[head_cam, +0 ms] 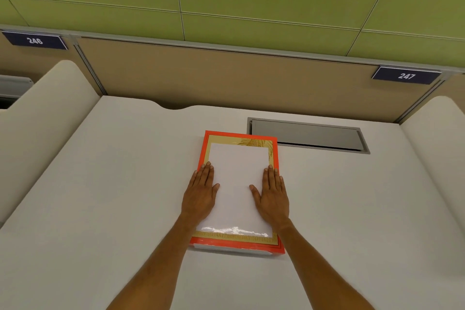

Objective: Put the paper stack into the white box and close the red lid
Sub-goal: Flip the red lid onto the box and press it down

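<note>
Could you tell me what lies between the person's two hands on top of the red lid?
In the head view, only the red lid's glossy white centre panel lies between the left hand and right hand.

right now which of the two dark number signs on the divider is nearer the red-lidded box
The dark blue sign reading 247, at the right. The red-lidded box lies toward that side; the 246 sign is far left.

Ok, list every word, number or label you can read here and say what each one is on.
"246" on the dark blue plate at the top of the partition, far left.
"247" on the dark blue plate at the top of the partition, right.
The red lid shows only a gold leaf pattern and a blank white panel; no text can be read on it.
</note>
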Demonstrator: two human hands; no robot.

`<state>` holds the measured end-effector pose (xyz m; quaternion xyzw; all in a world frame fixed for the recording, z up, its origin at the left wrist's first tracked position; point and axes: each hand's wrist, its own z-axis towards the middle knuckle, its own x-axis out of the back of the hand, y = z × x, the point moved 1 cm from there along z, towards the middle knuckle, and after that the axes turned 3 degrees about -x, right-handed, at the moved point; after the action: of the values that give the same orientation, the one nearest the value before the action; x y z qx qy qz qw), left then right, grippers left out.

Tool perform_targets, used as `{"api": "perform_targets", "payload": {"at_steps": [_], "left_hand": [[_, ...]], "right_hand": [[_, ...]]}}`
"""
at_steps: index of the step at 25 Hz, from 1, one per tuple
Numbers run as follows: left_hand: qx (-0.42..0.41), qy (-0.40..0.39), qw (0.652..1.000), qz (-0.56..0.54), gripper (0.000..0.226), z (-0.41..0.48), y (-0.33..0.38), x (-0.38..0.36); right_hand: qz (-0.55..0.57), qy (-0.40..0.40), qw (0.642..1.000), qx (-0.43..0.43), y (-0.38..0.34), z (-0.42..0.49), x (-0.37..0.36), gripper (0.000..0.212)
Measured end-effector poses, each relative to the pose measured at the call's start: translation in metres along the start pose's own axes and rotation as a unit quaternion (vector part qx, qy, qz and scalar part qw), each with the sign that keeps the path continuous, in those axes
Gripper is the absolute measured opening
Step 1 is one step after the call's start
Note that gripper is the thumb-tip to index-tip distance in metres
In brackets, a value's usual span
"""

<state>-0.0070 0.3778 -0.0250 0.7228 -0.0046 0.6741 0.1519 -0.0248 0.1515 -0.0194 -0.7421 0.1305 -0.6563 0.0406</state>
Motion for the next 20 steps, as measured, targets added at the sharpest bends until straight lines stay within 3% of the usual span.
{"api": "perform_targets", "payload": {"at_steps": [12,20], "left_hand": [[-0.002,-0.01,1.0,0.014,0.064,0.0,-0.001,0.001],[0.016,0.043,0.999,-0.015,0.067,0.004,0.044,0.005]], "right_hand": [[-0.006,-0.001,1.0,0.0,-0.004,-0.005,0.007,0.078],[0.029,0.019,0.999,0.0,0.015,-0.005,0.02,0.077]]}}
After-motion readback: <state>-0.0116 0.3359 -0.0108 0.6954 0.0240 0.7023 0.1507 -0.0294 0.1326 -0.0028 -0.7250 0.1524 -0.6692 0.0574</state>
